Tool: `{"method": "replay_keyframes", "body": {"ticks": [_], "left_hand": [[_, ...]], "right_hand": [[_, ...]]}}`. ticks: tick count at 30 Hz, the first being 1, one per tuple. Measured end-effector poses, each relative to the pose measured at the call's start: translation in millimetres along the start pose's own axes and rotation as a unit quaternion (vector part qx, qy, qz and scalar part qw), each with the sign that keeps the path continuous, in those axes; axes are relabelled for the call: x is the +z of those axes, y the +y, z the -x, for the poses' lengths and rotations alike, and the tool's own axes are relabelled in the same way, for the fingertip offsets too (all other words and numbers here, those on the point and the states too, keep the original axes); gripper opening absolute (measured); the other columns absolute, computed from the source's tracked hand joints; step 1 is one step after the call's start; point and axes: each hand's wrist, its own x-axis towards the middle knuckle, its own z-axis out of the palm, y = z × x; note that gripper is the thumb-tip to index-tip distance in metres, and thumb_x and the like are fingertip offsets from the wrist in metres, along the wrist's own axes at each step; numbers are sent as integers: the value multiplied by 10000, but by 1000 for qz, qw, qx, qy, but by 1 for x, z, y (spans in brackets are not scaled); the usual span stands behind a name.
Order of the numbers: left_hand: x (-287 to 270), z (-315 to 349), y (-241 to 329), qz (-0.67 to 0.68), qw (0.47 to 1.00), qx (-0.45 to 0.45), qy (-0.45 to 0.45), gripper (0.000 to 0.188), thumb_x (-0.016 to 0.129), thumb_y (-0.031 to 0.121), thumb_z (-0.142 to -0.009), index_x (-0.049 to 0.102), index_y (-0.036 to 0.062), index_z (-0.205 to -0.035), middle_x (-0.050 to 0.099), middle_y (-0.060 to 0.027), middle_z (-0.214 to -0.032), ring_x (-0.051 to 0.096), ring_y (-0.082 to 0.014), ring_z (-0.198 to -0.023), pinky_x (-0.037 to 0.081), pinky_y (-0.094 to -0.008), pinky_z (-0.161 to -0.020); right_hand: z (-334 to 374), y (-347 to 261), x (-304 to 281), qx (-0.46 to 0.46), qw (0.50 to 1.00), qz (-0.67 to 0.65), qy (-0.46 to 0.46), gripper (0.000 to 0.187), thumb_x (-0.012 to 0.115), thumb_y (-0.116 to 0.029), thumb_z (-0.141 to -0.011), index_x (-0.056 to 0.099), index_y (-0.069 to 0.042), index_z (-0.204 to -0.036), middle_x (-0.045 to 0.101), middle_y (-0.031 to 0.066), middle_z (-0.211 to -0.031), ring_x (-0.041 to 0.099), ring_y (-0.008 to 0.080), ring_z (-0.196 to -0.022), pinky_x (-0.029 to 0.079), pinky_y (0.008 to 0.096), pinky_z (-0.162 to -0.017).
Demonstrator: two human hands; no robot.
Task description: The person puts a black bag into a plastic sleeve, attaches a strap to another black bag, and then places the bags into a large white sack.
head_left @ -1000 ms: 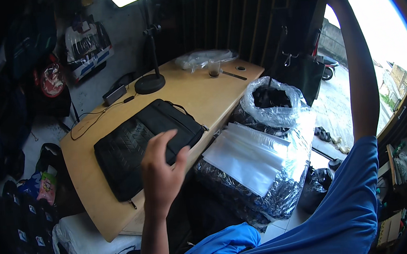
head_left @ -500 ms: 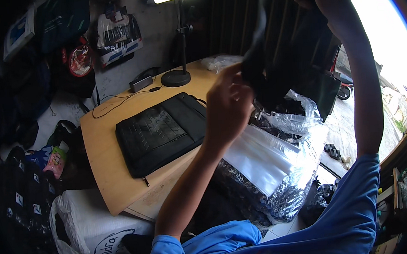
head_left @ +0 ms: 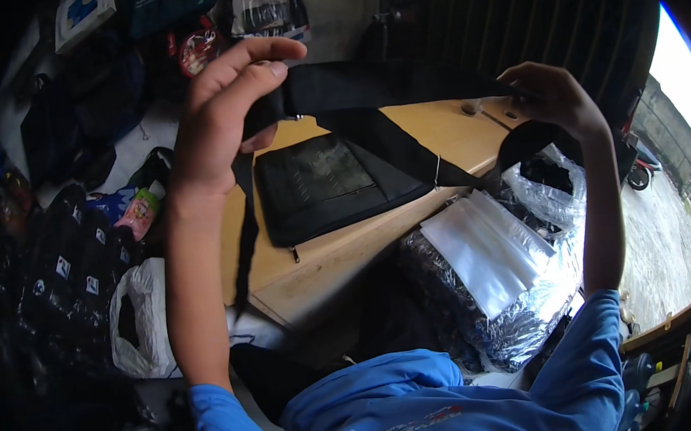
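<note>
A wide black strap (head_left: pixel 392 82) is stretched between my two raised hands above the table. My left hand (head_left: pixel 222 116) grips its left part near a buckle or slider, thumb and fingers closed around it. The right hand (head_left: pixel 558 98) pinches the strap's other end, its fingertips partly in shadow. From the left hand a loose tail dangles down past the table edge, and another length crosses diagonally beneath the taut part. Below lies a flat black laptop bag (head_left: pixel 319 187) with a patterned front panel, resting on the wooden table and partly covered by the strap.
A plastic-wrapped bundle (head_left: pixel 481 326) stands right of the table, with clear plastic sleeves (head_left: pixel 488 249) on top. At the left are a white plastic bag (head_left: pixel 141 326) and dark wrapped packages (head_left: pixel 68 259). Bagged goods (head_left: pixel 263 9) hang on the wall. An opening at the right leads outdoors.
The left hand has moved up and left, while the right has come down. The strap, earlier hanging blurred at the upper right, is now drawn out sideways. The view has shifted.
</note>
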Motion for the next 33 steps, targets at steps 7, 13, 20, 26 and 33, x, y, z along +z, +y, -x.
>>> {"method": "replay_keyframes", "body": {"ticks": [7,13,20,26,33], "left_hand": [[-11,6,31,-40,999,2,-10,287,519,200,-847,608,27,-1057,602,-14,-960,301,-14,-420,233,-169,-392],[-25,15,58,-107,994,-10,30,275,482,150,-899,569,5,-1116,591,29,-844,277,0,-397,237,-165,-369],[-54,30,79,-69,985,-98,122,177,466,72,-882,560,-26,-996,505,-31,-628,333,-65,-362,271,-220,-343],[-70,34,91,-24,983,-130,123,169,487,12,-848,571,-35,-987,560,-41,-711,401,-68,-408,326,-223,-376],[-86,49,93,-226,953,-64,193,303,498,150,-916,536,-3,-1175,535,44,-728,251,29,-395,197,-140,-349]], "right_hand": [[-14,67,205,-43,852,-493,172,765,674,-448,-784,398,-2,-1341,523,118,-1175,491,217,-1129,346,352,-975],[-39,-20,353,-110,653,-749,1,1178,756,-568,-642,17,-198,-1481,305,145,-1445,312,258,-1312,275,402,-1022],[-39,-58,391,-107,656,-714,-219,1224,845,-362,-623,-4,-172,-1484,377,138,-1397,356,216,-1288,318,341,-995],[-58,-43,390,-125,689,-659,-275,962,789,-316,-714,227,-40,-1444,487,89,-1259,464,176,-1157,328,320,-981],[-68,-37,358,-68,847,-504,-157,436,648,-51,-768,564,-11,-1194,446,-61,-728,407,39,-672,354,200,-646]]}}
